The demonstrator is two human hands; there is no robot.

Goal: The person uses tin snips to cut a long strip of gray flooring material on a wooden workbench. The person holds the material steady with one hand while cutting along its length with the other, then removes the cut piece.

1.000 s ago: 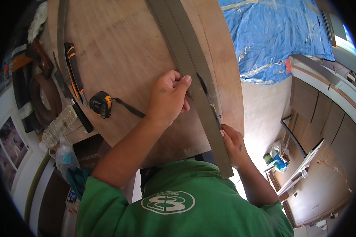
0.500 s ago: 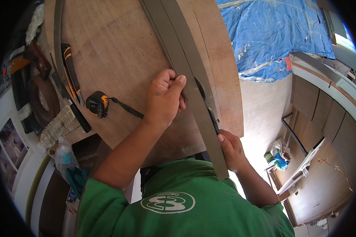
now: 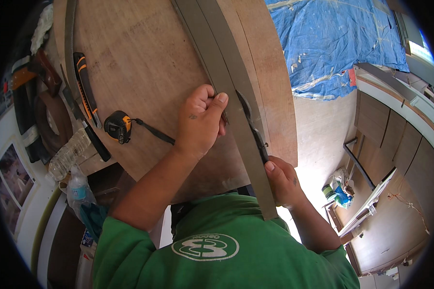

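Pinching the grey-brown strip (image 3: pixel 219 72) by its left edge, my left hand (image 3: pixel 200 118) has its thumb on top and the other fingers curled in tight, hardly any gap; my right hand (image 3: pixel 283 183) is wrapped round the black handle (image 3: pixel 264 156) of a dark metal tool (image 3: pixel 255 131) set against the strip's right part, snips by the look of it, how far the blades are parted I cannot tell. Strip runs lengthwise over the wooden panel (image 3: pixel 144 58), closer to its right edge than its left, near end poking past the near edge toward my green shirt (image 3: pixel 255 255). Dark line (image 3: pixel 220 49) goes up the strip from about the tool's tip, cut or groove unclear. To do it well, my guess: aim the tool along that line, squeeze in short even bites, wrist level, left fingers just steadying so nothing twists or buckles. Left thumb is fairly near the tip, better well to the side. Tape measure (image 3: pixel 118 126) and cutter knife (image 3: pixel 86 91) lie toward the panel's left edge, apart from the strip, fine there
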